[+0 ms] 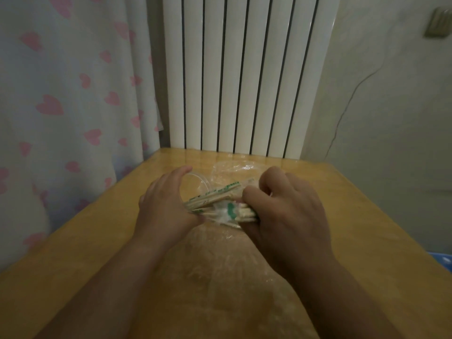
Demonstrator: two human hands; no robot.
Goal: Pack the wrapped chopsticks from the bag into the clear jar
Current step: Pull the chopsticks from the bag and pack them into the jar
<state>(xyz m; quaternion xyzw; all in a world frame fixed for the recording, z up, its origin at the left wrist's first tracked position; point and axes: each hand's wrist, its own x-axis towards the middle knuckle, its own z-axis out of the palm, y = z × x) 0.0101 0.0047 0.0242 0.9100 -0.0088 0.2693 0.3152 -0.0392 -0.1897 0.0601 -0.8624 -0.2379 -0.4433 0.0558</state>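
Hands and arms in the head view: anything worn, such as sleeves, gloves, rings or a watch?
Nothing worn shows. The left hand and right hand are bare, with no gloves, rings or watch visible, and both forearms are uncovered down to the frame's bottom edge, with no sleeve in view.

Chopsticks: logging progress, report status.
Both hands, left and right, grip chopsticks. Bag behind. Jar rim by left hand. Nothing blocking.

The left hand [163, 204] covers most of the clear jar [195, 178]; only a curved section of rim shows. The right hand [283, 206] hides one end of the wrapped chopsticks [215, 204]. Wrapper print is illegible. A blue object [444, 259] is cut off at the right edge.
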